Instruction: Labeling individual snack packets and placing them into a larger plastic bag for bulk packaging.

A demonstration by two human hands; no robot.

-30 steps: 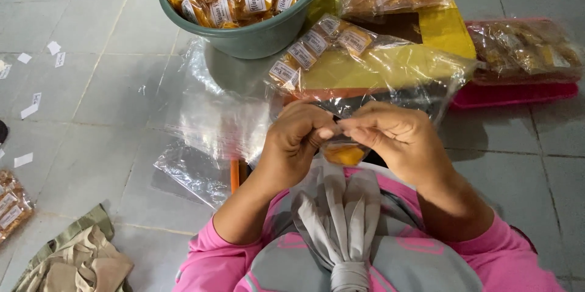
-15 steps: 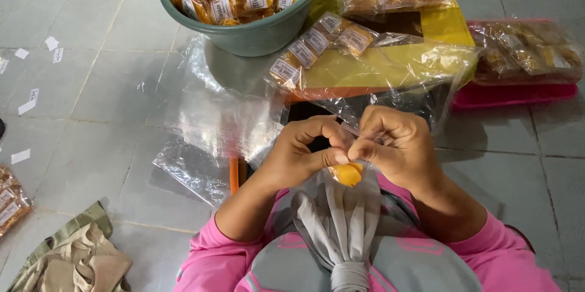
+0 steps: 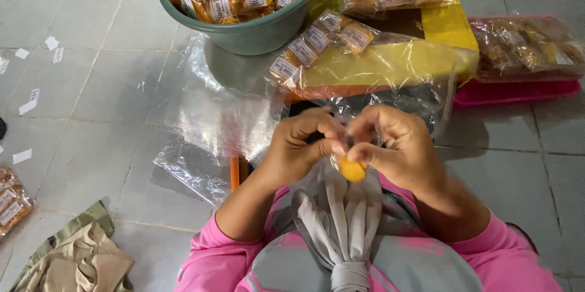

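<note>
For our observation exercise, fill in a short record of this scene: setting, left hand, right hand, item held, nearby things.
setting: grey tiled floor
left hand: pinches the top of the small packet
right hand: pinches the same packet
item held: small packet with an orange-yellow snack
nearby things: green basin full of labelled packets; pink tray; clear plastic bags

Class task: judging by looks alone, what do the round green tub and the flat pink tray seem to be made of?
Round green tub: probably moulded plastic, smooth with a dull sheen on its rolled rim. Flat pink tray: likely plastic too, uniform bright colour and a thin, even edge.
</note>
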